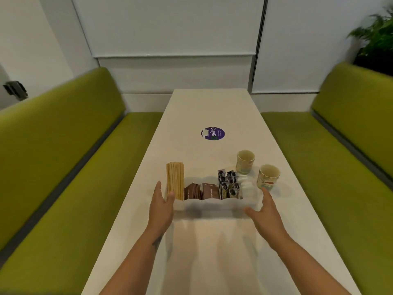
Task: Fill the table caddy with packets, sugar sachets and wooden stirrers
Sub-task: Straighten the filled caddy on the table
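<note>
A white table caddy (210,204) stands across the white table in front of me. Its left end holds a bundle of upright wooden stirrers (175,180). Brown sugar sachets (202,190) fill the middle sections, and dark printed packets (229,184) stand right of them. The far right section looks pale and blurred. My left hand (161,204) lies against the caddy's left end with straight fingers, thumb by the stirrers. My right hand (263,208) is at the caddy's right end, fingers straight and spread; whether it touches the caddy I cannot tell.
Two paper cups (245,162) (268,176) stand just behind and right of the caddy. A round purple sticker (212,133) lies farther up the table (212,252). Green bench seats (63,177) flank the table on both sides, and a plant (376,37) is at the far right.
</note>
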The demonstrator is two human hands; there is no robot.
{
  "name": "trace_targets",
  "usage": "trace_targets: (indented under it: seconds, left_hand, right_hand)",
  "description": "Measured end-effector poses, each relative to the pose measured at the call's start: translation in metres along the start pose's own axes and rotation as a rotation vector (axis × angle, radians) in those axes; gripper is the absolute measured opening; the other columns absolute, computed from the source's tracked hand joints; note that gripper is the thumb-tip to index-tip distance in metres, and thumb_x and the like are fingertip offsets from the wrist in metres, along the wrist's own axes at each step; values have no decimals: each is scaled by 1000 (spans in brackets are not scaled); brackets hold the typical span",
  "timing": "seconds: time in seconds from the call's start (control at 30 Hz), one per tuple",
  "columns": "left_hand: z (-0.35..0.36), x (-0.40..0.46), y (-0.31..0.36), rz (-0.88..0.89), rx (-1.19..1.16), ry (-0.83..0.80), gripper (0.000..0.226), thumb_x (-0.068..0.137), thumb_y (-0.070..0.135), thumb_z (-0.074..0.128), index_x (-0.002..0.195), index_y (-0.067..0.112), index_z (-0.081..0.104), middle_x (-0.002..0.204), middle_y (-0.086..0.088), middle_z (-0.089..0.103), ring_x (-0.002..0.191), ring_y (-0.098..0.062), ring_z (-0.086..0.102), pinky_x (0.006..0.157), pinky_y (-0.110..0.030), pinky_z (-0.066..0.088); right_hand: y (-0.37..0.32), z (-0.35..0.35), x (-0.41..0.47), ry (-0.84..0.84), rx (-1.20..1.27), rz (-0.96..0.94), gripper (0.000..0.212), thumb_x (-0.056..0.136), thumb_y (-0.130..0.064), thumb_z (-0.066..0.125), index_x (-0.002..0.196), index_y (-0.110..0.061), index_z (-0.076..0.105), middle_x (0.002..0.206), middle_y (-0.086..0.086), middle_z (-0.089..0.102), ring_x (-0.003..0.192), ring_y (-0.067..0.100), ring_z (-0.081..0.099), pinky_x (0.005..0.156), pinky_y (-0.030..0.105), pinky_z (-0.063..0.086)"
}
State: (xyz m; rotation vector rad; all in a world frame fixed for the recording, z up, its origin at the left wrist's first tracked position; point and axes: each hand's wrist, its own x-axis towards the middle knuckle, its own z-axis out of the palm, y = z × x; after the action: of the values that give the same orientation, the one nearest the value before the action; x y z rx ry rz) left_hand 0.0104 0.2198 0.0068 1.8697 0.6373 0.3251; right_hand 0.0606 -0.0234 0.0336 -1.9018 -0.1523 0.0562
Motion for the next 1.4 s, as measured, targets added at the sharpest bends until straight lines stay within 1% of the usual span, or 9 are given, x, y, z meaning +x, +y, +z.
trace_targets:
  seconds: [0.07, 0.13, 0.27, 0.43, 0.6, 0.77, 0.97, 1.23, 1.4]
  left_hand:
    - [7, 2, 1, -23, -1, 22, 59, 100, 36, 37, 151, 21, 11, 157, -1, 18, 143, -23, 22, 113, -41, 26]
    - [12, 2, 2, -46, 8, 42, 57, 101, 35, 35, 151, 19, 12, 157, -2, 19, 142, -24, 24, 112, -41, 27]
    - [21, 1, 2, -72, 31, 78, 53, 102, 31, 32, 150, 15, 16, 155, -3, 25, 141, -25, 27, 113, -40, 27]
    - [22, 0, -5, -66, 24, 112, 43, 102, 32, 30, 142, 18, 34, 138, -5, 47, 126, -25, 45, 103, -38, 39]
    - [18, -2, -14, -64, -41, 62, 44, 102, 34, 31, 144, 21, 35, 137, -2, 48, 123, -20, 46, 100, -32, 39]
    - [13, 6, -21, -20, -71, 47, 43, 101, 33, 34, 142, 23, 38, 135, 1, 51, 123, -18, 47, 97, -29, 40]
    - [-11, 29, -19, 28, -99, 37, 44, 100, 35, 34, 143, 23, 37, 135, 1, 50, 123, -18, 47, 104, -38, 42]
    - [-45, 70, -33, 67, -68, 13, 38, 101, 29, 37, 138, 22, 43, 125, 7, 54, 113, -10, 51, 89, -22, 41]
    - [-50, 88, -37, 90, -72, -34, 25, 100, 30, 39, 123, 32, 49, 106, 22, 57, 101, -2, 54, 76, -15, 41]
  right_hand:
    - [11, -4, 10, -71, 16, 61, 64, 74, -26, 64, 129, -42, 36, 117, -13, 51, 106, 14, 51, 81, 30, 41]
    - [23, -5, 20, -115, 32, 158, 85, 77, -22, 68, 146, -33, 20, 132, -7, 45, 118, 22, 48, 86, 32, 43]
    - [40, -5, 31, -179, 32, 225, 98, 67, -34, 67, 149, -32, 14, 150, -1, 35, 131, 25, 42, 103, 44, 42]
    - [47, -7, 31, -207, 88, 173, 84, 63, -33, 62, 141, -30, 31, 131, -3, 50, 112, 19, 52, 87, 36, 46]
    - [66, -5, 31, -213, 79, 162, 81, 79, -8, 68, 145, -32, 28, 133, -4, 52, 113, 18, 53, 91, 36, 46]
    - [69, 3, 33, -168, 56, 173, 85, 77, -2, 65, 146, -31, 25, 136, -3, 50, 114, 20, 52, 90, 37, 47]
    - [50, 30, 42, -124, 61, 153, 83, 72, -16, 64, 144, -35, 28, 126, -9, 53, 107, 17, 54, 80, 30, 46]
    - [26, 79, 60, -41, 56, 161, 73, 79, -3, 62, 142, -29, 35, 116, -8, 51, 104, 17, 50, 82, 32, 42]
    - [26, 93, 69, 16, 49, 175, 72, 78, -3, 62, 139, -31, 38, 117, -7, 53, 106, 18, 51, 86, 34, 44]
